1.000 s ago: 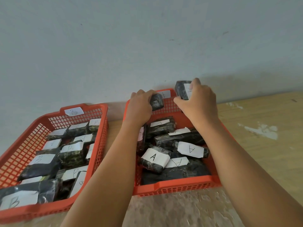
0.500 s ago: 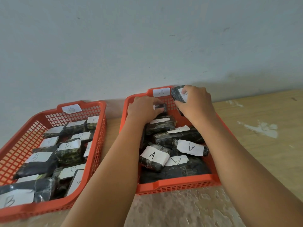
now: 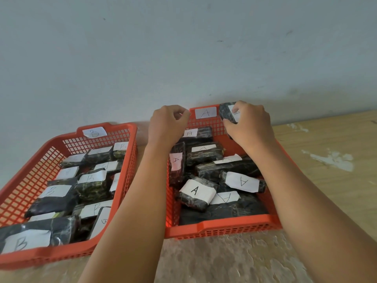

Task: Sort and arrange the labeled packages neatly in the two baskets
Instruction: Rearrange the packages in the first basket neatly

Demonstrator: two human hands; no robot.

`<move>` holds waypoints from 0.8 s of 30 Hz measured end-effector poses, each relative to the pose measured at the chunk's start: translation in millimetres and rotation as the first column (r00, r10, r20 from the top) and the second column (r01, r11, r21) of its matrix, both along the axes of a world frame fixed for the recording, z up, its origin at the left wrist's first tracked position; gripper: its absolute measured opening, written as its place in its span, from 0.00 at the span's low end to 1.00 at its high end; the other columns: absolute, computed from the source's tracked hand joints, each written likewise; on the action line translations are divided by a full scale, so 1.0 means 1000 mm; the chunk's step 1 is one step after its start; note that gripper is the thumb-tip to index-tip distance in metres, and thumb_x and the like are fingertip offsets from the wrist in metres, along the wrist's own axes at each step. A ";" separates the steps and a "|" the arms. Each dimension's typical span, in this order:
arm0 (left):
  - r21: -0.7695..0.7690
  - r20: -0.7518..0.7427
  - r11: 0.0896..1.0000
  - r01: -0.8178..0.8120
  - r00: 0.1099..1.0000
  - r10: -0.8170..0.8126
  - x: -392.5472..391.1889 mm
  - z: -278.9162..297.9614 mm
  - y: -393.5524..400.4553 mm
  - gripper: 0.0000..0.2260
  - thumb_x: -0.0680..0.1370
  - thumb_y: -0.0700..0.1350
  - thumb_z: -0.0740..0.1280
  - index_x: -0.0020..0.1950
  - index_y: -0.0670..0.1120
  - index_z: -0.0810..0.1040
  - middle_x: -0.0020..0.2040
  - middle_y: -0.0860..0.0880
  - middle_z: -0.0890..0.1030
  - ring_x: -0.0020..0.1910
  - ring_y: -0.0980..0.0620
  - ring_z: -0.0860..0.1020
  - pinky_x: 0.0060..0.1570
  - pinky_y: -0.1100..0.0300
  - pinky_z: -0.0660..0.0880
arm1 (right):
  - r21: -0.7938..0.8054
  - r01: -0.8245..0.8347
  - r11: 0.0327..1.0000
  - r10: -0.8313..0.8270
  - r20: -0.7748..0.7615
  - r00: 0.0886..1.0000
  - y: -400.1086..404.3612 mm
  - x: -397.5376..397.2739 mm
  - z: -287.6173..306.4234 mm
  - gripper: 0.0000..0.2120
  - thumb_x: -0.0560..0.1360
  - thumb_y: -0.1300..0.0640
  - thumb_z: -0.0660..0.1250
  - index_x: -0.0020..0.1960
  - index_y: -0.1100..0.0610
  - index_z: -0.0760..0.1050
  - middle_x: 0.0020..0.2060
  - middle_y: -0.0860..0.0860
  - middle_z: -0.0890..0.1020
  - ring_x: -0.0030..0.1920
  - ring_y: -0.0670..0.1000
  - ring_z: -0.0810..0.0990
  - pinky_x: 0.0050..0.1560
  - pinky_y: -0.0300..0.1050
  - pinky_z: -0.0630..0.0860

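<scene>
Two orange mesh baskets stand side by side against the wall. The right basket (image 3: pixel 224 228) has an "A" tag (image 3: pixel 205 112) on its back wall and holds several dark wrapped packages with white "A" labels (image 3: pixel 196 192). The left basket (image 3: pixel 51 256), tagged "B" (image 3: pixel 94 132), holds several "B" packages (image 3: pixel 90 183). My right hand (image 3: pixel 250 127) grips a dark labeled package (image 3: pixel 226 112), tilted upright at the A basket's back right corner. My left hand (image 3: pixel 166 124) hovers over the back left of that basket with curled fingers, holding nothing. A small "A" package (image 3: pixel 199 133) lies just below it.
The baskets sit on a worn wooden table (image 3: pixel 326 180) with pale patches. A grey wall (image 3: pixel 183 58) rises directly behind them. Both my forearms reach over the front of the A basket. Bare tabletop extends to the right.
My left hand has let go of its small package, which now lies at the back of the A basket. My right hand lowered its package toward the back right corner.
</scene>
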State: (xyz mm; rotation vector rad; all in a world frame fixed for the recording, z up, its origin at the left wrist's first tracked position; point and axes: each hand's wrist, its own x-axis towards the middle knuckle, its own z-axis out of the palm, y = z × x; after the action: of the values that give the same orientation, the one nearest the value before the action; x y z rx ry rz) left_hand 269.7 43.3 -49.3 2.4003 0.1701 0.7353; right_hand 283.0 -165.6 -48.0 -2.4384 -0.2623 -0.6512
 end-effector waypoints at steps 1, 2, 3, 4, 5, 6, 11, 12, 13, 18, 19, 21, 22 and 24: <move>-0.002 0.003 1.000 0.004 1.000 -0.004 0.000 0.001 0.000 0.10 0.79 0.54 0.68 0.49 0.52 0.87 0.35 0.59 0.81 0.32 0.62 0.76 0.34 0.65 0.69 | 0.002 -0.005 1.000 0.005 -0.003 1.000 0.000 0.000 0.000 0.13 0.75 0.51 0.73 0.53 0.59 0.78 0.46 0.57 0.83 0.40 0.54 0.76 0.41 0.44 0.74; 0.000 0.006 1.000 0.009 1.000 -0.009 0.000 0.001 0.000 0.10 0.80 0.54 0.68 0.49 0.52 0.87 0.35 0.59 0.81 0.32 0.62 0.76 0.34 0.65 0.69 | 0.001 -0.013 1.000 0.013 -0.008 1.000 0.000 0.000 0.000 0.13 0.75 0.51 0.73 0.53 0.59 0.79 0.47 0.57 0.83 0.42 0.54 0.77 0.41 0.43 0.73; 0.006 0.007 1.000 0.018 1.000 -0.018 -0.001 0.001 -0.001 0.09 0.80 0.54 0.68 0.49 0.52 0.87 0.35 0.59 0.81 0.31 0.62 0.76 0.34 0.66 0.69 | -0.009 -0.023 1.000 0.022 -0.018 1.000 0.001 0.000 0.000 0.14 0.75 0.51 0.74 0.54 0.59 0.78 0.49 0.57 0.83 0.43 0.55 0.78 0.41 0.42 0.72; 0.017 0.008 0.999 0.033 0.999 -0.033 -0.002 0.001 -0.001 0.09 0.80 0.53 0.68 0.49 0.52 0.87 0.34 0.59 0.81 0.31 0.62 0.76 0.34 0.67 0.69 | -0.031 -0.036 0.999 0.035 -0.034 0.999 0.002 -0.001 -0.001 0.14 0.75 0.51 0.73 0.55 0.59 0.78 0.49 0.56 0.83 0.44 0.54 0.78 0.40 0.42 0.71; 0.033 0.007 0.998 0.053 0.999 -0.054 -0.003 0.002 -0.003 0.09 0.80 0.52 0.68 0.49 0.51 0.87 0.33 0.59 0.80 0.32 0.61 0.77 0.34 0.67 0.69 | -0.062 -0.055 0.997 0.051 -0.059 0.997 0.004 -0.002 -0.003 0.15 0.75 0.51 0.73 0.56 0.59 0.77 0.50 0.55 0.82 0.43 0.53 0.77 0.37 0.41 0.70; 0.052 0.004 0.996 0.073 0.997 -0.073 -0.004 0.002 -0.005 0.09 0.80 0.52 0.69 0.48 0.51 0.87 0.32 0.59 0.80 0.32 0.60 0.77 0.35 0.67 0.69 | -0.095 -0.079 0.992 0.070 -0.093 0.993 0.006 -0.003 -0.005 0.16 0.75 0.51 0.73 0.57 0.59 0.76 0.50 0.55 0.82 0.43 0.52 0.77 0.35 0.40 0.69; 0.111 -0.029 0.988 0.104 0.994 -0.102 -0.006 0.003 -0.011 0.09 0.80 0.51 0.68 0.49 0.51 0.87 0.34 0.56 0.81 0.33 0.58 0.76 0.36 0.64 0.70 | -0.190 -0.119 0.975 0.074 -0.226 0.971 0.005 -0.006 -0.012 0.21 0.75 0.52 0.74 0.63 0.57 0.72 0.53 0.56 0.81 0.45 0.53 0.79 0.39 0.43 0.73; 0.106 -0.023 0.989 0.102 0.995 -0.100 -0.007 0.004 -0.011 0.09 0.80 0.51 0.68 0.49 0.51 0.87 0.34 0.56 0.82 0.33 0.58 0.76 0.36 0.64 0.71 | -0.190 -0.115 0.975 0.069 -0.233 0.970 0.004 -0.006 -0.012 0.21 0.75 0.52 0.74 0.63 0.57 0.73 0.53 0.56 0.81 0.44 0.52 0.78 0.39 0.43 0.73; 0.101 -0.022 0.989 0.105 0.994 -0.103 -0.008 0.004 -0.010 0.09 0.80 0.51 0.68 0.49 0.51 0.87 0.35 0.57 0.82 0.33 0.59 0.76 0.36 0.65 0.71 | -0.191 -0.112 0.975 0.064 -0.239 0.969 0.004 -0.006 -0.013 0.20 0.75 0.52 0.74 0.62 0.57 0.73 0.53 0.56 0.81 0.44 0.53 0.79 0.39 0.44 0.75; 0.076 -0.282 0.928 0.365 0.900 -0.332 -0.017 0.005 -0.011 0.10 0.74 0.61 0.74 0.47 0.56 0.87 0.42 0.62 0.85 0.41 0.69 0.79 0.44 0.69 0.73 | -0.165 -0.110 0.980 0.066 -0.253 0.965 0.004 -0.004 -0.011 0.18 0.73 0.52 0.74 0.58 0.57 0.73 0.51 0.55 0.81 0.45 0.53 0.78 0.39 0.45 0.72; 0.064 -0.358 0.901 0.429 0.852 -0.381 -0.019 0.006 -0.014 0.12 0.73 0.64 0.74 0.48 0.57 0.87 0.44 0.63 0.85 0.43 0.70 0.79 0.46 0.69 0.73 | -0.145 -0.100 0.984 0.065 -0.227 0.972 0.004 -0.004 -0.009 0.18 0.72 0.51 0.74 0.57 0.57 0.74 0.50 0.54 0.80 0.43 0.52 0.76 0.38 0.44 0.69; 0.045 -0.528 0.864 0.502 0.746 -0.406 -0.022 0.008 -0.020 0.19 0.70 0.69 0.74 0.55 0.60 0.85 0.52 0.63 0.84 0.50 0.66 0.80 0.55 0.62 0.75 | -0.069 -0.063 0.996 0.055 -0.114 0.992 0.003 -0.004 -0.004 0.17 0.71 0.48 0.74 0.52 0.57 0.74 0.43 0.51 0.77 0.39 0.51 0.71 0.36 0.44 0.65; 0.054 -0.604 0.854 0.517 0.698 -0.385 -0.023 0.009 -0.023 0.22 0.69 0.69 0.74 0.59 0.62 0.83 0.57 0.62 0.82 0.55 0.62 0.79 0.58 0.58 0.73 | -0.014 -0.039 0.999 0.039 -0.043 0.998 0.003 -0.005 0.000 0.17 0.71 0.47 0.73 0.50 0.57 0.73 0.38 0.49 0.74 0.36 0.49 0.69 0.34 0.43 0.63; 0.081 -0.683 0.846 0.527 0.647 -0.338 -0.023 0.013 -0.025 0.23 0.70 0.65 0.75 0.64 0.64 0.79 0.65 0.60 0.79 0.61 0.56 0.76 0.61 0.54 0.71 | 0.077 0.009 0.997 -0.015 0.074 0.997 0.000 -0.006 0.007 0.17 0.73 0.46 0.72 0.48 0.56 0.70 0.33 0.44 0.68 0.33 0.48 0.68 0.30 0.41 0.61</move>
State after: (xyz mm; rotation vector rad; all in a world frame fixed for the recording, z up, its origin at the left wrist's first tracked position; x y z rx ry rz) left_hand 246.5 18.1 -36.0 2.7105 -0.2623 -0.3592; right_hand 276.9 -165.4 -40.7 -2.3473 -0.2482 -0.7449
